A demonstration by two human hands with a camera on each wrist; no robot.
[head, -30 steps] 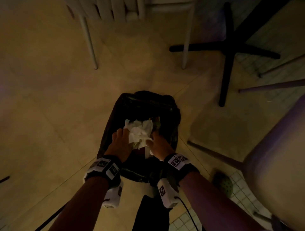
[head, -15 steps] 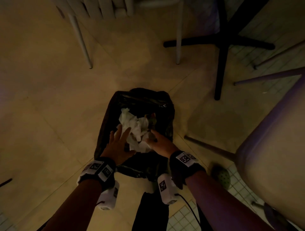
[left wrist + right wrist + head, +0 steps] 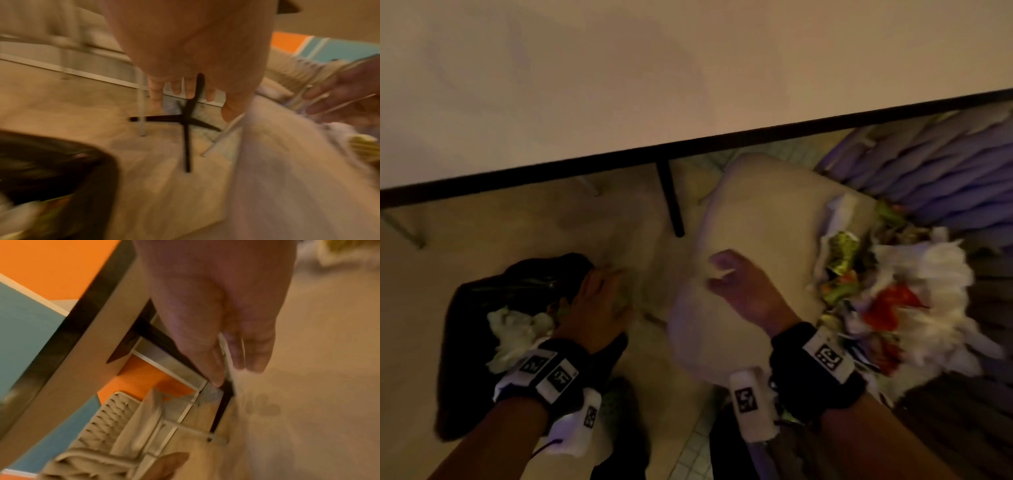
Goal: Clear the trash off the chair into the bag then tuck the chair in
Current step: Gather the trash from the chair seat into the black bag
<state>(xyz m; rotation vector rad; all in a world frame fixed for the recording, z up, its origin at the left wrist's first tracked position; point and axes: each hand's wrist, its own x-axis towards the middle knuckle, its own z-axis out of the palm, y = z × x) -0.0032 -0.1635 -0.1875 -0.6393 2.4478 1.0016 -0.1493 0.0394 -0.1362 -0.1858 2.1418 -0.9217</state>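
The black bag (image 3: pixel 476 342) stands open on the floor at lower left, with crumpled white tissue (image 3: pixel 517 329) in its mouth. My left hand (image 3: pixel 599 298) hovers at the bag's right rim, its fingers (image 3: pixel 156 92) hanging straight and empty. To the right is the chair's beige seat (image 3: pixel 756 233). A pile of trash (image 3: pixel 900 301), made up of white tissue, gold foil and red and green wrappers, covers the seat's right side against the purple slatted back (image 3: pixel 945 178). My right hand (image 3: pixel 726 277) hangs over the seat's left part, short of the pile, fingers (image 3: pixel 252 356) loose and holding nothing.
The pale table top (image 3: pixel 688 68) with a dark edge fills the upper head view, close ahead of the chair. Its black post (image 3: pixel 669 198) and cross foot (image 3: pixel 186 120) stand on the floor beyond the bag. Another pale chair (image 3: pixel 107 418) sits across the table.
Both hands have let go of the white tissue, which now lies in the bag. The view has swung right and up, and my right hand has moved over the chair seat.
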